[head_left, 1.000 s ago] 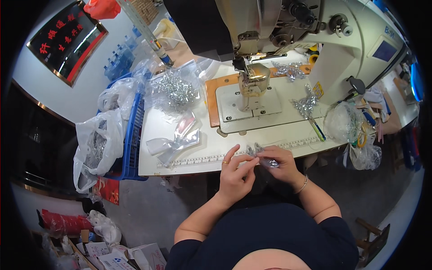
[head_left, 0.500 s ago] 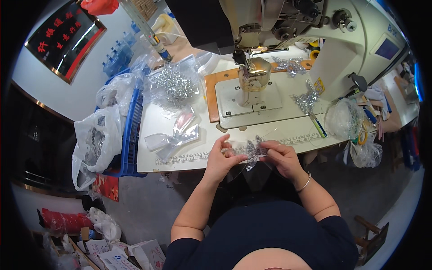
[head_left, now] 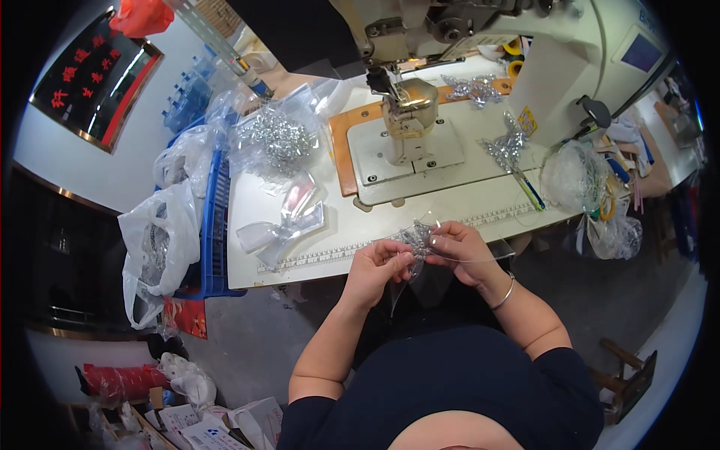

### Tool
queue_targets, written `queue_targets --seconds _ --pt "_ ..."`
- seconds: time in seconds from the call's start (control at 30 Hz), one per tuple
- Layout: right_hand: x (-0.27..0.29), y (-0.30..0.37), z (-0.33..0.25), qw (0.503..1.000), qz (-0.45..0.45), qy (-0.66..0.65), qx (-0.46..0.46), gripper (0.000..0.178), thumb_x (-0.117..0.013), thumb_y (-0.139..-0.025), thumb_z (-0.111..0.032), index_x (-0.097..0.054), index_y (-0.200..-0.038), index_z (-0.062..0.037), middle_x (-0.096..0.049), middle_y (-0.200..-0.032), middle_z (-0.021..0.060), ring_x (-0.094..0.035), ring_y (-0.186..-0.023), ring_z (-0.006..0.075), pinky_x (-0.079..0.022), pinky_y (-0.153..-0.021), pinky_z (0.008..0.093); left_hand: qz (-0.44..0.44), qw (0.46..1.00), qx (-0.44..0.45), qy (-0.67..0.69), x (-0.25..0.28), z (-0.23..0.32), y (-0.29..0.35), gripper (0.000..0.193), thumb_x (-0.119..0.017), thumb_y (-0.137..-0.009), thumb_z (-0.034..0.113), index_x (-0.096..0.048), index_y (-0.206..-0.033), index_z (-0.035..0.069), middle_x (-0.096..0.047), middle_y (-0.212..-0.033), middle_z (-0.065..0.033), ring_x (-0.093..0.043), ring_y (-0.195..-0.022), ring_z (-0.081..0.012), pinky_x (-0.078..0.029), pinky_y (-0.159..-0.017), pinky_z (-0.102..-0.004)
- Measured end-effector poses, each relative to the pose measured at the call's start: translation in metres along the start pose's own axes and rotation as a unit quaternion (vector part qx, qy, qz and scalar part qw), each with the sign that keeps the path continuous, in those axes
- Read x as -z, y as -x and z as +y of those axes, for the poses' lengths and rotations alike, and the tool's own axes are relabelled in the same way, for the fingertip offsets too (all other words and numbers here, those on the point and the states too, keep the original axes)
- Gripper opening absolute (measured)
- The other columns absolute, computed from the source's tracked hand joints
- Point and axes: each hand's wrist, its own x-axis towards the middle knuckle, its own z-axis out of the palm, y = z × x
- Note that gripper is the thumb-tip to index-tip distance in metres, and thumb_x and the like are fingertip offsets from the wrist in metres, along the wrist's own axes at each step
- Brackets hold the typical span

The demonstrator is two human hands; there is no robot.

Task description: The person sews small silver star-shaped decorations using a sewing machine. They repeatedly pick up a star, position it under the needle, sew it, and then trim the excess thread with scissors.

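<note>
My left fingers [head_left: 397, 249] and right fingers [head_left: 448, 244], pinched together on a silvery piece [head_left: 417, 237], at the front edge of the table [head_left: 343, 229]

Red characters [head_left: 78, 59] (two rows) on black plaque [head_left: 96, 81].

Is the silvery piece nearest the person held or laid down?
Held: the left hand and right hand have their fingers closed on the silvery piece from either side.
</note>
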Motion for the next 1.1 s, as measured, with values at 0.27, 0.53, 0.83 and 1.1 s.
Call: queue_targets --seconds 0.27,0.53,0.83,1.1 --pt "-0.01 -0.005 0.011 0.998 0.012 0.023 0.064 0.017 -0.064 -0.082 -0.001 -0.057 -0.097 0.0 -0.064 -0.093 0.0102 -0.063 -0.082 0.0146 -0.057 -0.069 0.0255 0.118 0.977 -0.145 -0.103 -0.013 -0.013 0.001 0.014 -0.068 -0.081 0.008 -0.062 -0.089 -0.001 -0.057 -0.103 -0.0073 -0.057 -0.079 -0.0082 -0.048 -0.068 -0.0211" --pt "-0.013 -0.002 0.016 0.997 -0.01 -0.022 0.068 0.018 -0.061 -0.084 0.0 -0.055 -0.101 -0.0002 -0.063 -0.095 0.011 -0.063 -0.086 0.017 -0.057 -0.075 0.0281 0.09 0.989 -0.093 -0.072 -0.013 -0.006 0.003 0.014 -0.069 -0.08 0.006 -0.063 -0.087 -0.005 -0.056 -0.107 -0.0085 -0.06 -0.082 -0.0112 -0.049 -0.072 -0.0223" --pt "-0.014 -0.002 0.014 0.997 -0.018 -0.031 0.062 0.017 -0.058 -0.085 0.002 -0.055 -0.102 -0.0008 -0.062 -0.099 0.0123 -0.063 -0.091 0.0181 -0.056 -0.079 0.0297 0.12 0.989 -0.073 -0.049 -0.018 -0.003 0.002 0.007 -0.067 -0.078 -0.002 -0.06 -0.078 0.0 -0.062 -0.097 -0.0119 -0.058 -0.088 -0.0132 -0.047 -0.078 -0.0245" --pt "-0.014 -0.003 0.016 0.995 -0.047 -0.046 0.07 0.016 -0.054 -0.087 0.003 -0.053 -0.103 0.0001 -0.061 -0.105 0.0151 -0.062 -0.096 0.0206 -0.055 -0.082 0.0319 0.126 0.976 -0.151 -0.092 -0.016 -0.014 -0.002 0.01 -0.068 -0.08 0.004 -0.06 -0.081 -0.002 -0.059 -0.087 -0.0038 -0.056 -0.067 -0.0054 -0.044 -0.056 -0.0157"
